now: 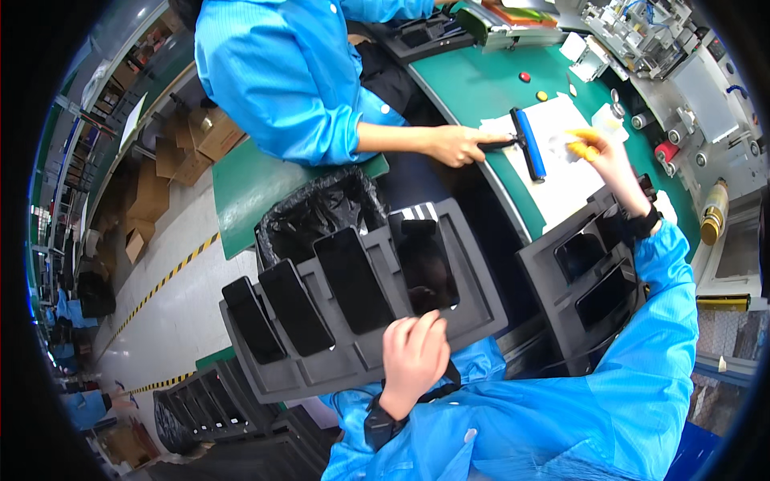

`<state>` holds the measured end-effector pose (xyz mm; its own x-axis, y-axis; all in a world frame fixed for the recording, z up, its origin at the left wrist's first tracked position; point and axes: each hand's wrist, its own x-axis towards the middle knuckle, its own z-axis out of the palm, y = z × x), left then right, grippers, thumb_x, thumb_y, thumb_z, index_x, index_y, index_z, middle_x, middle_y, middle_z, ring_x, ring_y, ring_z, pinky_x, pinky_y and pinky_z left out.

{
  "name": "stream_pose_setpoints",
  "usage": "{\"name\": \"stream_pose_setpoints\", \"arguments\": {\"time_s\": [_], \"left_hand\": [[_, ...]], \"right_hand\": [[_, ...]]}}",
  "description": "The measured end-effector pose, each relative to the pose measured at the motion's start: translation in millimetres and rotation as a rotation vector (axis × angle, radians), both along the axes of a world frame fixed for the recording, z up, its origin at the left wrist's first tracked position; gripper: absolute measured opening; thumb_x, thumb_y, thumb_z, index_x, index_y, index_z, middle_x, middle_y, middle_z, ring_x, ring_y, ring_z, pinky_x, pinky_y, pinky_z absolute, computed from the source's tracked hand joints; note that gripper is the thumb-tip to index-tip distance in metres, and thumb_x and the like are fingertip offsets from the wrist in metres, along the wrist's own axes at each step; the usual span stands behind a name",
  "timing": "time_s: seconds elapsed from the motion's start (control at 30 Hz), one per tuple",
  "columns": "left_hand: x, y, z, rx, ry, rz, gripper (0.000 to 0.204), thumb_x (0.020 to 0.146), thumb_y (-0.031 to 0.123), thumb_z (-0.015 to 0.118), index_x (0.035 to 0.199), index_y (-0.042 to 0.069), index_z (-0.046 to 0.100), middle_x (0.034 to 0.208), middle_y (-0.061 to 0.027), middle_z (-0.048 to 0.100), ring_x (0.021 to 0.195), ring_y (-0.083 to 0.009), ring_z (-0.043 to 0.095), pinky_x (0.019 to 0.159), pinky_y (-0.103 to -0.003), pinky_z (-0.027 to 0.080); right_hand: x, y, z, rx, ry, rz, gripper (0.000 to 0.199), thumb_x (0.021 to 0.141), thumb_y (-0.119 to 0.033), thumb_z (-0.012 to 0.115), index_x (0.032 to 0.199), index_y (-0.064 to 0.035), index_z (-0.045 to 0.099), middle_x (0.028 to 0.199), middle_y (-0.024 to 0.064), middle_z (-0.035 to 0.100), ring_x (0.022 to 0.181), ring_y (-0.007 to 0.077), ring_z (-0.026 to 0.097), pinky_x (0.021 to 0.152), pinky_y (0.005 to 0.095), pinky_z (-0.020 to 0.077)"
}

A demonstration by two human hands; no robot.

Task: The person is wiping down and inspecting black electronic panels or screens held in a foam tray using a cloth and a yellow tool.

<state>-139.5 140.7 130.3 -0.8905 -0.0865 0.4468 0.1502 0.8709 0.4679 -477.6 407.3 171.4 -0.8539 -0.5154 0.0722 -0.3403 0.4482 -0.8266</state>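
My left hand (415, 357) has its fingers curled together at the lower end of a black smartphone (429, 268), which leans in a dark grey slotted tray (473, 280). Three more black smartphones stand in that tray to the left, among them a wide one (353, 280). Over a white sheet (553, 188) on the green bench, my right hand (601, 152) wears yellow finger covers. Its fingers are bent close together; whatever they pinch is too small to make out. Beside it, a co-worker's hand (457, 146) grips the black handle of a blue roller (529, 144) lying on the sheet.
A second dark tray (545, 268) with black phones sits below my right forearm. A bin lined with a black bag (321, 204) stands behind the first tray. Metal fixtures (650, 40) line the bench's far right, and a small bottle (613, 120) stands near the sheet.
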Motion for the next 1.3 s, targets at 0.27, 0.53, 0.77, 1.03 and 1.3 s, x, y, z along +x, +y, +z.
{"name": "stream_pose_setpoints", "arguments": {"time_s": [0.27,0.53,0.77,1.03,1.3], "left_hand": [[21,-1,-27,-0.038,-0.005,-0.235,0.028,0.067,0.008,0.064,0.094,0.004,0.064,0.095,-0.0063,0.061,0.077,-0.0194,0.056,0.073,-0.033,0.048],[18,-8,-35,0.025,-0.117,-0.240,0.019,0.068,0.008,0.064,0.087,0.003,0.063,0.081,-0.0057,0.056,0.071,-0.0203,0.054,0.065,-0.030,0.047],[11,-8,-30,0.063,-0.167,-0.290,0.013,0.069,0.005,0.064,0.081,0.002,0.063,0.074,-0.0058,0.054,0.068,-0.0208,0.054,0.063,-0.030,0.048],[14,-10,-32,0.090,-0.156,-0.262,0.013,0.068,0.005,0.064,0.081,0.001,0.063,0.073,-0.0061,0.055,0.067,-0.0209,0.054,0.063,-0.030,0.048],[14,-9,-35,0.076,-0.136,-0.272,0.014,0.068,0.004,0.064,0.082,0.001,0.064,0.074,-0.0060,0.055,0.066,-0.0209,0.054,0.062,-0.030,0.048]], "right_hand": [[127,-113,-16,0.124,0.586,0.576,0.025,0.072,-0.004,0.065,0.097,-0.0042,0.062,0.079,0.0098,0.059,0.072,0.0279,0.059,0.063,0.0345,0.0491],[175,-131,-49,0.305,0.352,0.763,0.022,0.079,-0.018,0.056,0.090,-0.0010,0.062,0.077,0.0116,0.059,0.073,0.0288,0.059,0.066,0.0386,0.0473],[103,-165,-54,0.264,0.524,0.581,0.018,0.077,-0.002,0.059,0.094,-0.0007,0.062,0.083,0.0149,0.059,0.082,0.0311,0.057,0.068,0.0388,0.0467],[114,-164,-22,0.235,0.511,0.620,0.018,0.082,-0.008,0.062,0.099,-0.0033,0.060,0.085,0.0126,0.060,0.078,0.0268,0.060,0.069,0.0357,0.0487],[82,-191,-61,0.078,0.499,0.517,0.015,0.077,-0.003,0.059,0.092,-0.0016,0.059,0.082,0.0138,0.058,0.082,0.0311,0.058,0.074,0.0370,0.0479]]}}
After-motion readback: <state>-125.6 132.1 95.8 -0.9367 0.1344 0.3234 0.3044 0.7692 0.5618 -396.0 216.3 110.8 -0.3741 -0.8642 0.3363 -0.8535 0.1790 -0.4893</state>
